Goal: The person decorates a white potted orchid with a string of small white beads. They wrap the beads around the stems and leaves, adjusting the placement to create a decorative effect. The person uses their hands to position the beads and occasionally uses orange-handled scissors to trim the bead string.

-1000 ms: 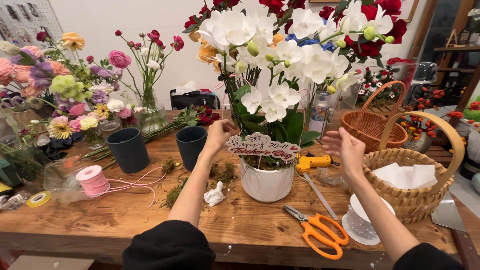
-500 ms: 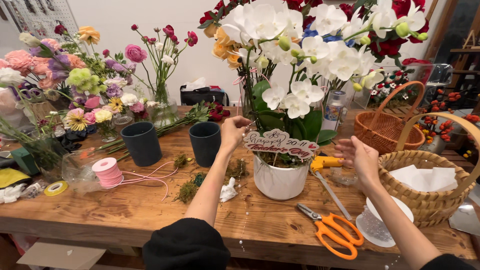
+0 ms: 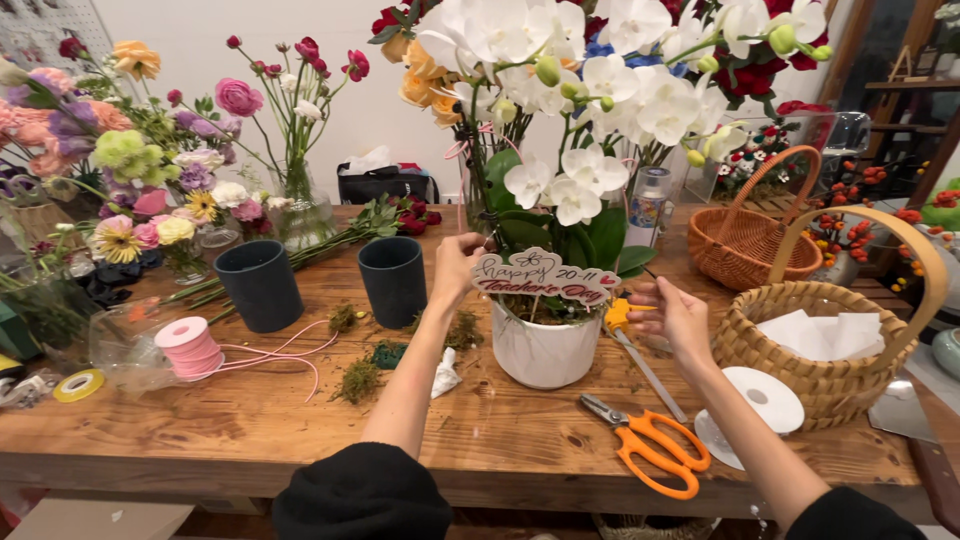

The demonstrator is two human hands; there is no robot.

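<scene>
A white round pot (image 3: 541, 350) holds white orchids (image 3: 590, 80) mixed with red and orange blooms. A cloud-shaped card sign on a stick (image 3: 545, 277) stands in the pot's front. My left hand (image 3: 458, 263) pinches the sign's left edge. My right hand (image 3: 677, 314) hovers just right of the sign with fingers spread, touching nothing that I can see. Both arms wear black sleeves pushed up.
Orange-handled scissors (image 3: 648, 447) and a yellow-handled tool (image 3: 635, 345) lie right of the pot. Two dark cups (image 3: 260, 285) (image 3: 393, 280), a pink cord spool (image 3: 189, 347), moss bits, tape roll (image 3: 78, 385), flower vases at left, two wicker baskets (image 3: 835, 350) (image 3: 745, 235) at right.
The view has shifted slightly lower. My left hand has stayed on the sign's left edge; my right hand has moved down and in, toward the sign's right end.
</scene>
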